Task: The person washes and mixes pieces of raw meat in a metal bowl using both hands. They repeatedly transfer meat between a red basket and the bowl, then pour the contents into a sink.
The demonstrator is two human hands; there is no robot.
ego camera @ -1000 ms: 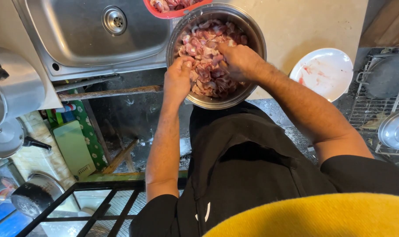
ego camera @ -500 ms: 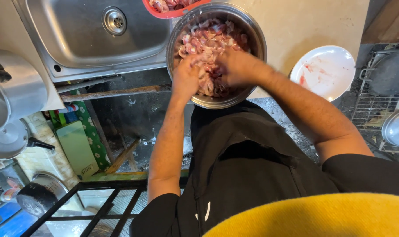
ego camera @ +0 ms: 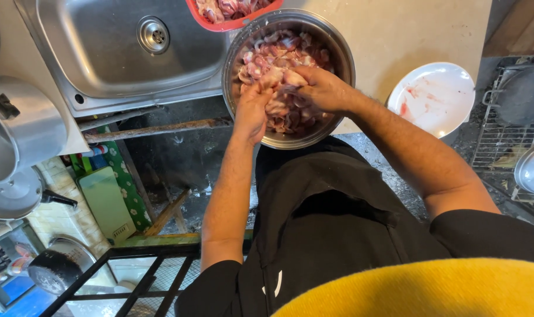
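While both hands meet over the bowl (ego camera: 337, 53), left hand (ego camera: 252, 108) and right hand (ego camera: 322, 88) pinch meat (ego camera: 281, 79) between them.

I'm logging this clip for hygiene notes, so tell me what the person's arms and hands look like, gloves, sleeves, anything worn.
Both arms are bare from the upper arm down, ending in short black sleeves. The left hand and right hand wear no gloves; no watch or bracelet shows at either wrist. Whether there are rings cannot be made out.
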